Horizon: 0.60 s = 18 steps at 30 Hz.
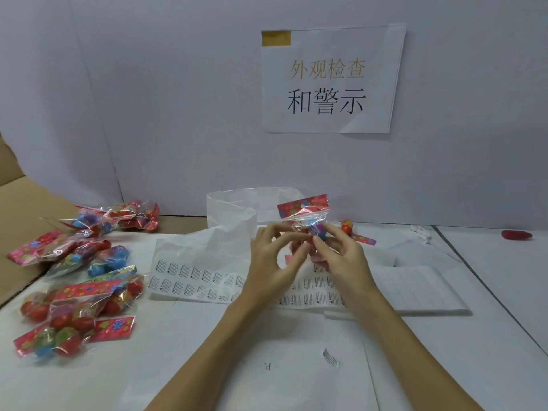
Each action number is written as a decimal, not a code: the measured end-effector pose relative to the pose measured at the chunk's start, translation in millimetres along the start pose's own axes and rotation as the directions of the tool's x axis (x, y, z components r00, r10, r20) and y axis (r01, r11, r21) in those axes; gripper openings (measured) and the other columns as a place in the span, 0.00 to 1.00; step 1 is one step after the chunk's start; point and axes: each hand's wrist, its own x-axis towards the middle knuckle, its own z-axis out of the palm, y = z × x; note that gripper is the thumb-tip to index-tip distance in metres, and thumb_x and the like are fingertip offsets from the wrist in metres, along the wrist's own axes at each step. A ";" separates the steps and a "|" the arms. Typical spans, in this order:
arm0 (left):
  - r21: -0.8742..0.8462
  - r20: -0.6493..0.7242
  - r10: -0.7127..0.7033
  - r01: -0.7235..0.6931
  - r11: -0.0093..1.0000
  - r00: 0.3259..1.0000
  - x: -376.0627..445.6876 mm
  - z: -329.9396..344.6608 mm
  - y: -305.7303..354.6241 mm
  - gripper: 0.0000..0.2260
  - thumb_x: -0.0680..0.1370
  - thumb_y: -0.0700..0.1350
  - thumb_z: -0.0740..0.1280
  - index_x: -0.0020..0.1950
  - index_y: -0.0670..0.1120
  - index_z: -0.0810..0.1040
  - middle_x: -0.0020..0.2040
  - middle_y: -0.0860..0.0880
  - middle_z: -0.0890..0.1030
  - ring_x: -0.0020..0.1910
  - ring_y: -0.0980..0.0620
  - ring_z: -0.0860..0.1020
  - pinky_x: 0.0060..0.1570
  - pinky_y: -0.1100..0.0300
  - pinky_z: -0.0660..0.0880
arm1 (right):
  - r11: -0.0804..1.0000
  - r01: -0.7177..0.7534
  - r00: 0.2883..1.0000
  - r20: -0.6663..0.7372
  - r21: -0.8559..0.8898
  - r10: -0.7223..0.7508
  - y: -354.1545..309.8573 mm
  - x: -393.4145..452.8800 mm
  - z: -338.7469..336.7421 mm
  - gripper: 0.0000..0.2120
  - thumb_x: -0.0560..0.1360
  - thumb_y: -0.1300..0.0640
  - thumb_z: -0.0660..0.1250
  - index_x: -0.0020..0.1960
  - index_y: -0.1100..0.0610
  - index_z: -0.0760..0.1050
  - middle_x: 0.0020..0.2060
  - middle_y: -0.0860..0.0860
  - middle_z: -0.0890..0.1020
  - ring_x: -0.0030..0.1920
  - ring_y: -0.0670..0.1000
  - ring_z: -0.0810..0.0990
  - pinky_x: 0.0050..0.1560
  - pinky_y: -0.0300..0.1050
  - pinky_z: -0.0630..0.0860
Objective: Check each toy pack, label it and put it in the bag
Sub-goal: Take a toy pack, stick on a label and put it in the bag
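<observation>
One toy pack (305,213), a clear bag with a pink flowered header card and small red and blue toys inside, is held upright above the table between both hands. My left hand (271,259) pinches its lower left side. My right hand (338,253) grips its right side with fingertips on the plastic. Under the hands lies a sheet of small white warning labels (192,277). A white plastic bag (234,212) stands open just behind, against the wall. Several more toy packs (80,280) are heaped at the left.
A brown cardboard box (17,203) sits at the far left edge. Another pack (353,232) lies behind my right hand. A red object (516,234) rests at the far right. White paper sheets (415,289) cover the table; a loose label (330,357) lies in front.
</observation>
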 end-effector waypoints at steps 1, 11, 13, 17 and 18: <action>-0.067 -0.061 -0.062 0.058 0.996 0.996 2.5 -0.8 1.1 0.13 0.79 0.53 0.72 0.62 0.52 0.82 0.60 0.56 0.74 0.65 0.55 0.72 0.65 0.52 0.72 | 0.999 0.003 1.000 0.001 -0.040 -0.003 -0.4 0.5 -2.2 0.15 0.81 0.59 0.70 0.68 0.51 0.78 0.53 0.52 0.87 0.50 0.51 0.88 0.49 0.43 0.84; -0.475 -0.021 -0.494 0.426 0.770 0.869 15.1 -19.3 -7.0 0.06 0.78 0.52 0.75 0.51 0.51 0.86 0.45 0.51 0.87 0.47 0.52 0.85 0.47 0.57 0.84 | 0.969 0.084 0.959 0.283 -0.233 -0.015 -7.2 -6.5 0.3 0.09 0.82 0.53 0.69 0.61 0.51 0.84 0.50 0.51 0.88 0.49 0.51 0.88 0.48 0.45 0.85; -0.528 -0.031 -0.523 0.430 0.733 0.852 16.2 -22.4 -9.2 0.06 0.79 0.51 0.74 0.47 0.50 0.86 0.42 0.49 0.86 0.41 0.54 0.83 0.42 0.60 0.82 | 0.971 0.051 0.963 0.268 -0.232 0.014 -7.7 -5.9 1.4 0.11 0.83 0.51 0.67 0.61 0.52 0.84 0.50 0.52 0.88 0.48 0.52 0.88 0.46 0.45 0.85; -0.494 -0.153 -0.500 0.373 0.786 0.852 16.3 -21.6 -9.9 0.04 0.78 0.53 0.74 0.46 0.54 0.85 0.41 0.52 0.86 0.41 0.55 0.84 0.43 0.60 0.84 | 0.980 0.017 0.959 0.281 -0.196 0.039 -5.4 -3.8 3.0 0.13 0.84 0.49 0.64 0.63 0.51 0.83 0.49 0.50 0.89 0.51 0.51 0.88 0.52 0.44 0.84; -0.425 -0.203 -0.461 0.346 0.836 0.864 16.1 -21.4 -8.9 0.04 0.77 0.54 0.74 0.48 0.55 0.84 0.42 0.54 0.86 0.43 0.56 0.84 0.44 0.60 0.84 | 0.983 0.013 0.961 0.273 -0.183 0.038 -4.4 -4.1 3.3 0.13 0.83 0.48 0.64 0.62 0.49 0.83 0.49 0.49 0.89 0.52 0.51 0.88 0.53 0.43 0.84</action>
